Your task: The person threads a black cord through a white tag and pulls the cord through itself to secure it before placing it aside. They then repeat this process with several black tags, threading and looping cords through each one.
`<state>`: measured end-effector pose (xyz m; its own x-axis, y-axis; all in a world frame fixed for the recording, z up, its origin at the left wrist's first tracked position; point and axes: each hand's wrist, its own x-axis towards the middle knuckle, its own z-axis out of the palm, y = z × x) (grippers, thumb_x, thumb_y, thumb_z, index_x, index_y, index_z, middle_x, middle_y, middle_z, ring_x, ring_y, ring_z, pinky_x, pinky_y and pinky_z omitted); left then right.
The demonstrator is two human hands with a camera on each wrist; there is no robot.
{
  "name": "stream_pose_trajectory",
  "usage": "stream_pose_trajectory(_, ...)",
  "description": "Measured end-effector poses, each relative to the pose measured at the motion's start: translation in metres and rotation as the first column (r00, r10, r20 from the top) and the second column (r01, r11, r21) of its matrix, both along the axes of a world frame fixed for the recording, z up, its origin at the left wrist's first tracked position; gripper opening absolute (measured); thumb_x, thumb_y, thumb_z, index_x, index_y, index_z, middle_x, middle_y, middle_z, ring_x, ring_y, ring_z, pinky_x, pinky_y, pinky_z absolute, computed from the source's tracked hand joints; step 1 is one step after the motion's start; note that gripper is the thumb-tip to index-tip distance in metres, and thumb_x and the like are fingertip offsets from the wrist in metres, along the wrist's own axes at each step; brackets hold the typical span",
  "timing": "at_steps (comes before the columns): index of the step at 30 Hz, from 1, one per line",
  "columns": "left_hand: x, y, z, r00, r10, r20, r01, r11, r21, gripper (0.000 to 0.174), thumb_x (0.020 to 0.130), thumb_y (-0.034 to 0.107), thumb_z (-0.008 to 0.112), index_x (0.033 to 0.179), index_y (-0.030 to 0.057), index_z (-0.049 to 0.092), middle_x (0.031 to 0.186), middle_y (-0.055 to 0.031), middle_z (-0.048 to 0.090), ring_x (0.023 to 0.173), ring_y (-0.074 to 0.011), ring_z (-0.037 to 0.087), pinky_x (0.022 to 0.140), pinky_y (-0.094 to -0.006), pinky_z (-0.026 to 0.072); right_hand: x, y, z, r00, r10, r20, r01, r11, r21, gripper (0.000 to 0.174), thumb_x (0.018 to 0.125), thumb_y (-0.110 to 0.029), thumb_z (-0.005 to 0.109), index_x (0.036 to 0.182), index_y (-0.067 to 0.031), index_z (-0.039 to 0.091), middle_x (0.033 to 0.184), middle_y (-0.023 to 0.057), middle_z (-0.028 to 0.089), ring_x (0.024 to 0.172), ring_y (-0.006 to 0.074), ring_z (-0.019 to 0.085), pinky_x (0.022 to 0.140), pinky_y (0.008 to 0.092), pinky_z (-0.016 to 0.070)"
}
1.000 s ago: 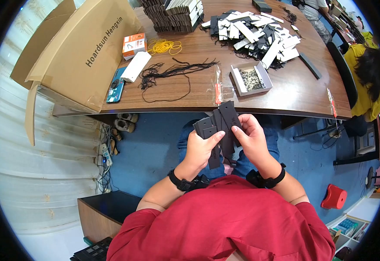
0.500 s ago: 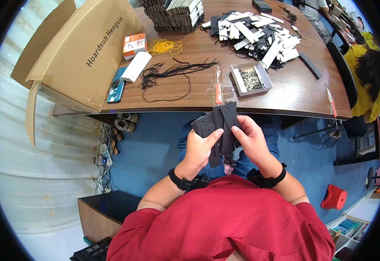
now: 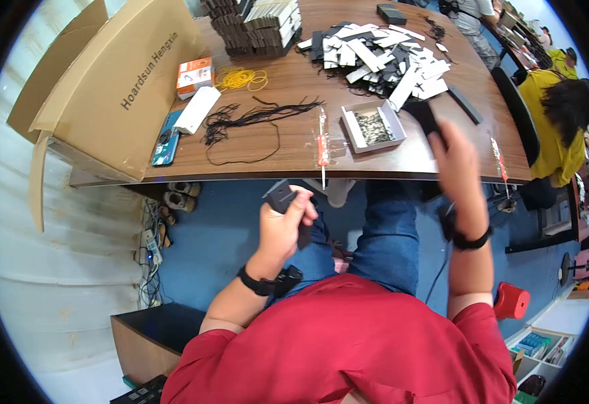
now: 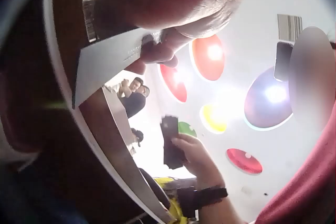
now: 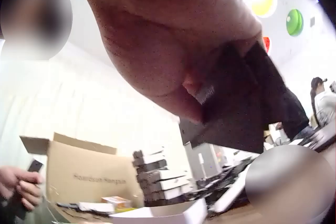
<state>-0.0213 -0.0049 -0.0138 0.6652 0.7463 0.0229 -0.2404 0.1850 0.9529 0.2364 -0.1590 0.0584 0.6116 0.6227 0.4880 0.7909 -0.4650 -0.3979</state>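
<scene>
Gripped in the left hand [image 3: 282, 227], over the lap: black strips [image 3: 279, 196], upper ends jutting out. Right hand [image 3: 459, 165], blurred, holds dark tags [image 3: 421, 116] above the table [image 3: 296, 158], just right of a small open box [image 3: 380, 145]. Beyond, a loose black-and-white heap [image 3: 375, 57]; left of it, tall stacks [image 3: 267, 32].

On the left end of a brown wood-grain bench [image 3: 240, 163] sits a large tan cardboard box [image 3: 129, 101] printed "Hoardsun Hengxin". Near it are a small orange-and-white carton [image 3: 195, 76], a tangle of yellow bands [image 3: 244, 79], and a blue-backed phone [image 3: 166, 143]. A red plastic stool [image 3: 512, 301] stands on the blue floor [image 3: 207, 259], beyond it a person in yellow [image 3: 549, 121].
</scene>
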Motion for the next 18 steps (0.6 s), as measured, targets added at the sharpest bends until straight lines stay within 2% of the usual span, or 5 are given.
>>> stream_pose_trajectory(5,0.010,0.047,0.028,0.985,0.157,0.067,-0.168,0.960,0.226,0.014,0.092,0.007,0.053,0.099,-0.0033,0.059,0.063,0.0000,0.049,0.054,-0.0084,0.045,0.051,-0.0226,0.0377,0.113,-0.013,-0.015,0.999,0.000,0.044,0.030,0.715,-0.698,0.018,0.084,-0.007,0.048,0.098,-0.0034,0.057,0.093,0.0197,0.064,0.092,0.0379,0.061,0.078,0.0471,0.0489)
stream_pose_trajectory(7,0.020,0.069,0.043,0.940,0.242,0.239,-0.310,0.898,0.312,0.016,0.092,0.006,0.051,0.102,-0.0044,0.058,0.066,-0.0016,0.049,0.057,-0.0091,0.044,0.056,-0.0250,0.0400,0.116,-0.013,-0.042,0.994,0.018,0.107,0.054,0.775,-0.630,0.022,0.082,-0.004,0.046,0.102,-0.0034,0.056,0.099,0.0213,0.062,0.097,0.0387,0.060,0.083,0.0465,0.0478)
stream_pose_trajectory(12,0.054,0.106,0.035,0.873,0.328,0.361,-0.460,0.799,0.388,0.013,0.093,0.005,0.051,0.101,-0.0030,0.059,0.071,-0.0023,0.056,0.063,-0.0079,0.051,0.060,-0.0212,0.0412,0.124,-0.015,-0.061,0.999,0.017,0.040,-0.010,0.986,-0.163,0.021,0.080,-0.001,0.053,0.101,-0.0021,0.050,0.092,0.0215,0.062,0.089,0.0372,0.061,0.079,0.0452,0.0475)
stream_pose_trajectory(15,0.061,0.120,-0.002,0.904,0.345,0.252,-0.421,0.822,0.383,0.013,0.093,0.005,0.051,0.101,-0.0029,0.058,0.071,-0.0020,0.056,0.063,-0.0077,0.051,0.060,-0.0211,0.0414,0.116,-0.023,-0.050,0.844,0.366,-0.392,-0.023,0.755,0.655,0.016,0.085,0.000,0.048,0.100,-0.0014,0.051,0.088,0.0126,0.065,0.083,0.0220,0.064,0.078,0.0356,0.0497)
stream_pose_trajectory(18,0.066,0.114,-0.015,0.906,0.374,0.197,-0.421,0.835,0.354,0.013,0.092,0.004,0.051,0.100,-0.0023,0.059,0.070,-0.0009,0.056,0.062,-0.0074,0.050,0.059,-0.0211,0.0409,0.110,-0.025,-0.090,0.791,0.312,-0.526,0.199,0.681,0.704,0.013,0.086,0.000,0.046,0.097,-0.0016,0.053,0.086,0.0086,0.064,0.081,0.0164,0.060,0.073,0.0305,0.0492)
